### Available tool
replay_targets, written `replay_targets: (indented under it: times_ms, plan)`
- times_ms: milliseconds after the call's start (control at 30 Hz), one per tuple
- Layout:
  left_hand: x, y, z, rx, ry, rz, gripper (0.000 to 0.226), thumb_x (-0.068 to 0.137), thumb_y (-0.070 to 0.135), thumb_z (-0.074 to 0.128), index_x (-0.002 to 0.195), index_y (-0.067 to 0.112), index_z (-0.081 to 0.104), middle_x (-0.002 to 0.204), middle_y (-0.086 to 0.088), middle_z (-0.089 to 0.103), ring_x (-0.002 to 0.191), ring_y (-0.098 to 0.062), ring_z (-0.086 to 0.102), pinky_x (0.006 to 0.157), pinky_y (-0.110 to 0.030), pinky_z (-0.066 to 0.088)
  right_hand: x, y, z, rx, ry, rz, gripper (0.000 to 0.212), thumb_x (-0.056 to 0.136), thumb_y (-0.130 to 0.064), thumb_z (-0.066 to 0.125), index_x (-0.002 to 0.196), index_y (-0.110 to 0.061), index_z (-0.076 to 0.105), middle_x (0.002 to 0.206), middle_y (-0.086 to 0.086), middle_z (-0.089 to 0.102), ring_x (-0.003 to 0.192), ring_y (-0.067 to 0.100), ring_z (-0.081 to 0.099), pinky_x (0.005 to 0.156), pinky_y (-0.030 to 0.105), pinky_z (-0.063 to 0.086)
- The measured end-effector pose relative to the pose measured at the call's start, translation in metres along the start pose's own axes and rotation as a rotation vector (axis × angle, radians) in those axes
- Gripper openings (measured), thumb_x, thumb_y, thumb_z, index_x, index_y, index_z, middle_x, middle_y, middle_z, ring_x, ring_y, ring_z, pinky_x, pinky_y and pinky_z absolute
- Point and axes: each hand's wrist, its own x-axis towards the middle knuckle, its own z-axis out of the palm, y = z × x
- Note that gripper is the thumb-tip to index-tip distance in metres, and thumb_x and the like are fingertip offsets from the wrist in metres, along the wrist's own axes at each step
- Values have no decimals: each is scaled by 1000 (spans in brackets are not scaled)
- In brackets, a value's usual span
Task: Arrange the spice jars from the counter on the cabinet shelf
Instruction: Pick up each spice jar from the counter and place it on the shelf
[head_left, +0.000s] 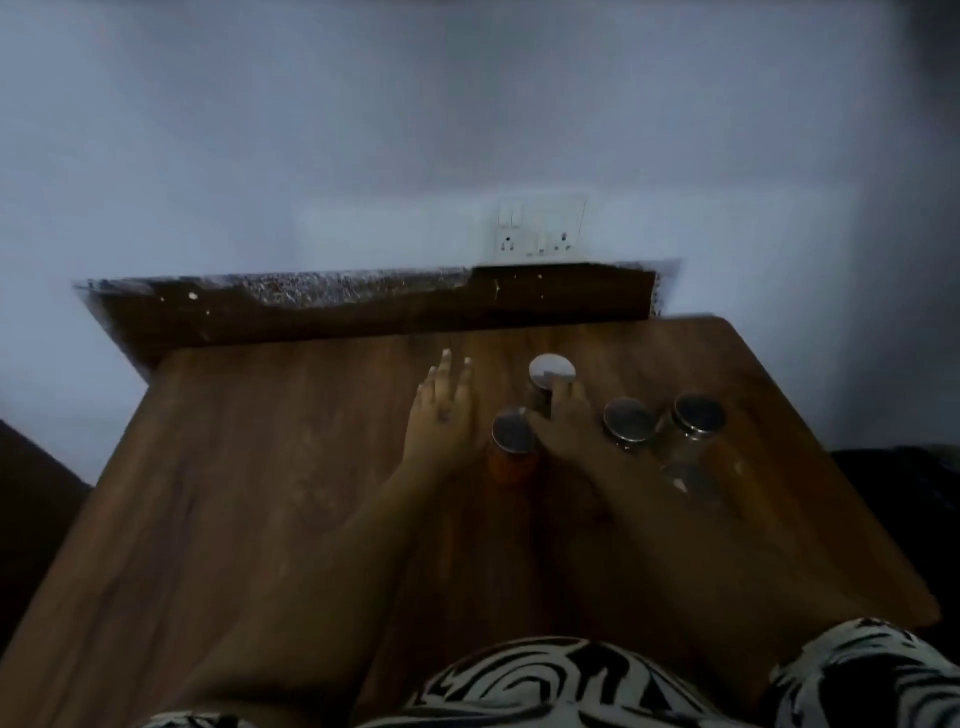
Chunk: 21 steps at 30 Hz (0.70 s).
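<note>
Four glass spice jars with round metal lids stand on the wooden counter. The far jar has a bright lid. My right hand reaches over to it, with thumb and fingers curled around its body. A jar of orange-red spice stands just in front, between my two hands. Two more jars, one beside the other, sit to the right of my right hand. My left hand lies flat on the counter left of the jars, fingers spread and holding nothing. No cabinet shelf is in view.
A speckled stone ledge and a dark wooden strip run along the wall behind the counter. A white socket plate sits on the wall above. The counter's right edge slants close to the jars. The scene is dim.
</note>
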Motion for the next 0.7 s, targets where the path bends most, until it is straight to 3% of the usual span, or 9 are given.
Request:
replay_targets:
  times_ms: [200,367,533,600,700]
  plan:
    - [-40,-19,29,-125,-213,-192,102,83,60,60,155,15,2,161,-16,2,146,-37,13,113,-50,28,-22,11,54,-122,-90,7,104,71,-59,74,150,-24,17,150,13,22,136,33,29,107,44,36]
    - [-59,-25,38,-117,-298,-250,103,82,44,69,155,17,1,161,-13,4,147,-35,13,116,-47,30,-16,15,65,-98,-129,-24,93,76,-44,77,148,-33,19,157,10,10,142,36,20,109,45,33]
    - [-62,-27,42,-194,-305,-300,104,83,35,73,155,18,0,158,-12,8,145,-35,15,113,-43,30,-4,12,62,21,-140,-45,85,77,-33,78,145,-25,27,147,12,26,136,32,32,104,38,38]
    - [-61,-28,42,-311,-350,-377,103,83,32,75,155,20,1,157,-10,13,145,-32,18,113,-42,31,-3,10,60,88,-114,-44,87,76,-31,80,144,-22,27,145,11,31,135,30,34,104,39,39]
    - [-59,-22,37,-767,-333,-630,88,84,32,74,152,19,19,154,-8,32,138,-25,37,102,-33,43,-2,5,47,278,-44,10,89,74,-39,80,144,-22,29,147,8,34,134,27,35,107,43,37]
